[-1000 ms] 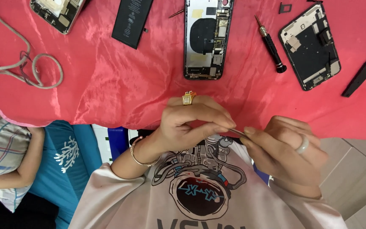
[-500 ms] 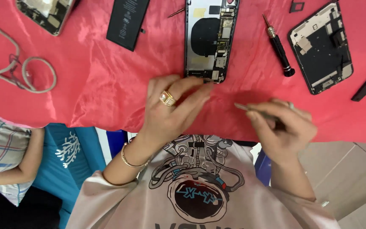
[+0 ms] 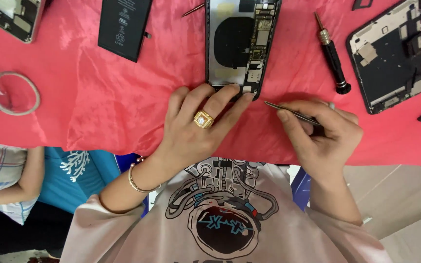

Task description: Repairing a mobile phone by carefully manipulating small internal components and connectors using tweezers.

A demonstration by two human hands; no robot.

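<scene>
Landmark: opened phone (image 3: 242, 46) at top centre of red-clothed worktop (image 3: 98, 112).

Far left of phone: cable loop (image 3: 14, 92), second chassis (image 3: 10, 17) at corner. Just left: black battery (image 3: 124, 27), loose.

Left hand (image 3: 198, 129), gold ring, fingertips pressed on phone's near edge, steadying it; holds nothing else.

Right hand (image 3: 325, 131) just right of phone's near corner, grip closed on tweezers (image 3: 291, 112), tip aimed at phone, apart from it.

Right of phone: screwdriver (image 3: 332, 56), third chassis (image 3: 388, 56).

Step, judged: work on parts at phone's near end. Next move calls for steady tip placement and a firm left-hand hold.
</scene>
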